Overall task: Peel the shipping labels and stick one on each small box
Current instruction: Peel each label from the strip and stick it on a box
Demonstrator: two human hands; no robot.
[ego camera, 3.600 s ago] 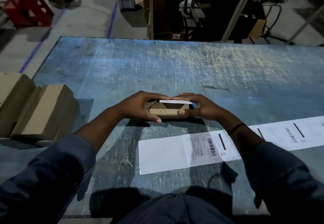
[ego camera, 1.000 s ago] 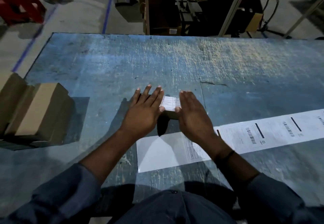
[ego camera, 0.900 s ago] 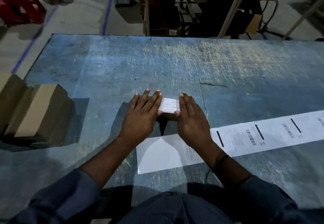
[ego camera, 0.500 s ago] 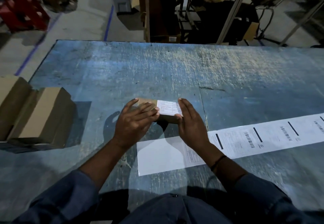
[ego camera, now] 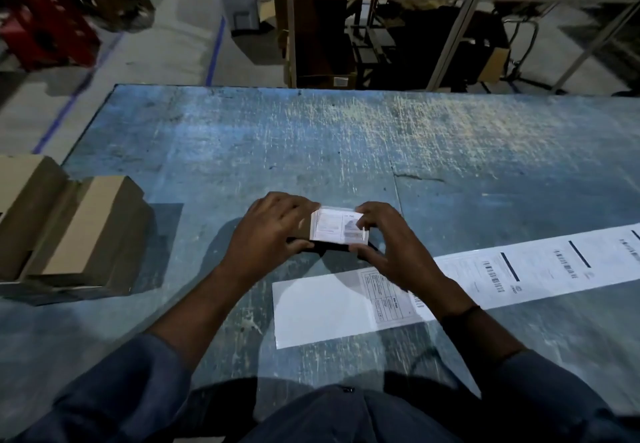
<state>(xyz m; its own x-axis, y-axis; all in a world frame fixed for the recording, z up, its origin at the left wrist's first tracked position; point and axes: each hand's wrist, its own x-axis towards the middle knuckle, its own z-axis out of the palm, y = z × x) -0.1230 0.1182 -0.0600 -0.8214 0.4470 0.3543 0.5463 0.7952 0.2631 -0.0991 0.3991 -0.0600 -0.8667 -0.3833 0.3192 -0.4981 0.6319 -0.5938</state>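
A small cardboard box with a white shipping label [ego camera: 334, 228] stuck on its upper face is held between both hands, tilted toward me just above the blue table [ego camera: 346, 151]. My left hand [ego camera: 272, 231] grips its left end. My right hand [ego camera: 391, 245] grips its right end, fingers over the label's right edge. A long white strip of labels [ego camera: 502, 273] lies on the table to the right, its near end blank backing [ego camera: 318, 311] under my right forearm.
Two larger brown cardboard boxes [ego camera: 69, 231] sit at the table's left edge. Beyond the far edge stand a metal shelving rack [ego camera: 381, 27] and a red crate [ego camera: 45, 34] on the floor.
Both hands went from pressing flat on the label to gripping the box's ends. The box has tipped up so its labelled face points toward me.
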